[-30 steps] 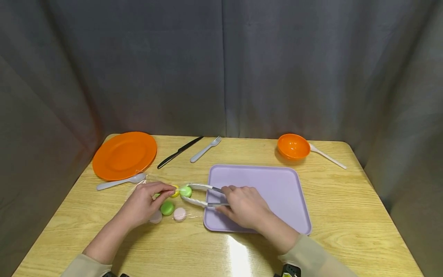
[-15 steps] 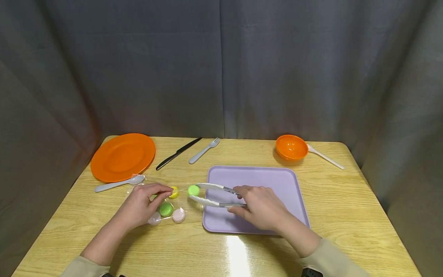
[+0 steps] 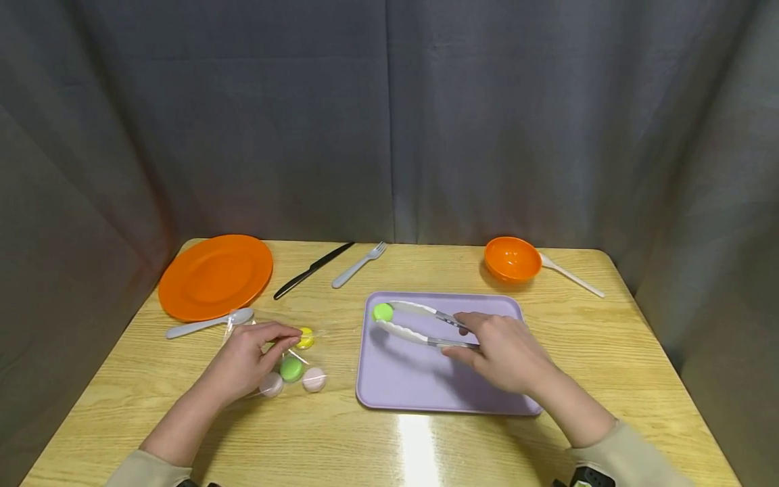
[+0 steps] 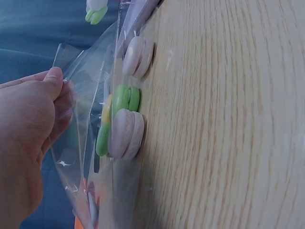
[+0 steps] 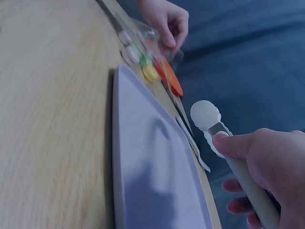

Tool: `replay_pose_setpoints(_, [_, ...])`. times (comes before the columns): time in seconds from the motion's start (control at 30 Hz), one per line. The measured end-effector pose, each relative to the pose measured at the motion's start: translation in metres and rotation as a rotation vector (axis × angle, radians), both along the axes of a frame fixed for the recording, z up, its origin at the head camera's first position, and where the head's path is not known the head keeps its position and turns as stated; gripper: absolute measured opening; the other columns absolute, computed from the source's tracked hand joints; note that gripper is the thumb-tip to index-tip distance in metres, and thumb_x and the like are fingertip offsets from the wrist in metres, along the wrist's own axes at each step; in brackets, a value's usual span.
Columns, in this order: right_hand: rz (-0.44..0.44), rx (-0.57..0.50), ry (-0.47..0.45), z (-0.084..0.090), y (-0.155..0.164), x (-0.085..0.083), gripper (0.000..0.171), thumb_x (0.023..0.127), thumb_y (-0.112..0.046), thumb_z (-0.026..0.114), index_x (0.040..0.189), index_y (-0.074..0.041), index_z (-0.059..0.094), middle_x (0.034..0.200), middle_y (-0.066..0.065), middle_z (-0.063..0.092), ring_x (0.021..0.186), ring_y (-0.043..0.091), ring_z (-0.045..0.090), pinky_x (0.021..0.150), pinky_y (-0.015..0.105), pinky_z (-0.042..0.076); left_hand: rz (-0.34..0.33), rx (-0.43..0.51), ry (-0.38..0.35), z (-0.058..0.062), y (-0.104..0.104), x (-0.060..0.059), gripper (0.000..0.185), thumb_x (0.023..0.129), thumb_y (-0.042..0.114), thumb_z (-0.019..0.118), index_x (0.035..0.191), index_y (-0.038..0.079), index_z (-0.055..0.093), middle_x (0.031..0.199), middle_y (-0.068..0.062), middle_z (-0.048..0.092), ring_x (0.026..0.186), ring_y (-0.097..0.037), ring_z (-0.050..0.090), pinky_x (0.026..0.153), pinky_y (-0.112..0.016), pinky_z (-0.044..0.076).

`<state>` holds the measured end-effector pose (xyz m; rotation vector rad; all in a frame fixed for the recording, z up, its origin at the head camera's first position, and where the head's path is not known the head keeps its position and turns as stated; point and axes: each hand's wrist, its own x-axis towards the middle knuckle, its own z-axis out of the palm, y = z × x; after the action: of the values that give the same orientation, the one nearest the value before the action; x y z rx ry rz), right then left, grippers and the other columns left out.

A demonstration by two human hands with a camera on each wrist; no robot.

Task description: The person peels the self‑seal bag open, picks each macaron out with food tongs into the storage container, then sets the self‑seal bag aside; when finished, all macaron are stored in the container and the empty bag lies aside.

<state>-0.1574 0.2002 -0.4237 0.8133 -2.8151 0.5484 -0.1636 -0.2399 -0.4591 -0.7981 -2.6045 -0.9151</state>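
I see a light wood table [image 3: 608, 352] w/ grey curtains [image 3: 389, 122] closing it in on three sides. Glare spot on the near edge.

Containers: purple tray [image 3: 426, 385] sits centre-right. Over its far-left corner hangs a green macaron [image 3: 383, 312], pinched between the tips of white tongs [image 3: 420, 325]. Can't tell if it touches the tray or hangs just above. My right hand [image 3: 505, 352] is clamped round the tong handles, fingers curled, squeezing the two arms together. Right wrist view shows one scalloped tong tip [image 5: 206, 116] and my thumb on the arm; the macaron isn't visible there.

Left of the tray lies a clear plastic bag [image 3: 274, 338]. Inside it: a yellow macaron [image 3: 305, 337], another green one [image 3: 291, 369], two pale pink ones [image 3: 314, 379] in front. Left wrist view shows them standing on edge, touching each other, w/ a further green edge behind. My left hand [image 3: 249, 358] pinches the bag film b/w thumb and fingers, holding the mouth up.

Far left: orange plate [image 3: 216, 276], a grey spoon [image 3: 209, 322] just in front of it. Black knife [image 3: 313, 269] and grey fork [image 3: 360, 264] lie side by side at the far edge. Far right: orange bowl [image 3: 513, 259], a white spoon [image 3: 572, 275] right beside it.
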Motion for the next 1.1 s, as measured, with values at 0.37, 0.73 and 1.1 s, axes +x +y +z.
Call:
replay_pose_setpoints(0.37, [-0.089, 0.046, -0.06, -0.012, 0.03, -0.011, 0.033, 0.093, -0.047, 0.082, 0.1, -0.017, 0.07, 0.088, -0.006, 0.068, 0.065, 0.011, 0.053, 0.055, 0.034, 0.044, -0.007, -0.003, -0.001, 0.002, 0.0, 0.0, 0.017, 0.093, 0.003, 0.082, 0.108, 0.011, 0.082, 0.106, 0.008, 0.078, 0.097, -0.011, 0.073, 0.079, -0.036, 0.062])
replay_pose_setpoints(0.73, [-0.113, 0.075, -0.096, -0.019, 0.037, -0.016, 0.032, 0.093, -0.045, 0.083, 0.09, -0.02, 0.062, 0.067, -0.007, 0.047, 0.057, 0.013, 0.044, 0.049, 0.033, 0.034, -0.006, -0.005, 0.0, 0.003, -0.001, 0.002, 0.015, 0.094, 0.006, 0.081, 0.108, 0.011, 0.082, 0.106, 0.008, 0.078, 0.097, -0.011, 0.073, 0.079, -0.036, 0.062])
replay_pose_setpoints(1.1, [-0.131, 0.056, -0.089, -0.01, 0.036, -0.015, 0.04, 0.09, -0.047, 0.085, 0.105, -0.013, 0.07, 0.083, -0.002, 0.065, 0.061, 0.014, 0.049, 0.051, 0.033, 0.04, 0.005, -0.011, -0.001, 0.005, -0.001, 0.002, 0.014, 0.095, 0.008, 0.081, 0.109, 0.011, 0.082, 0.107, 0.008, 0.078, 0.098, -0.012, 0.073, 0.08, -0.037, 0.062])
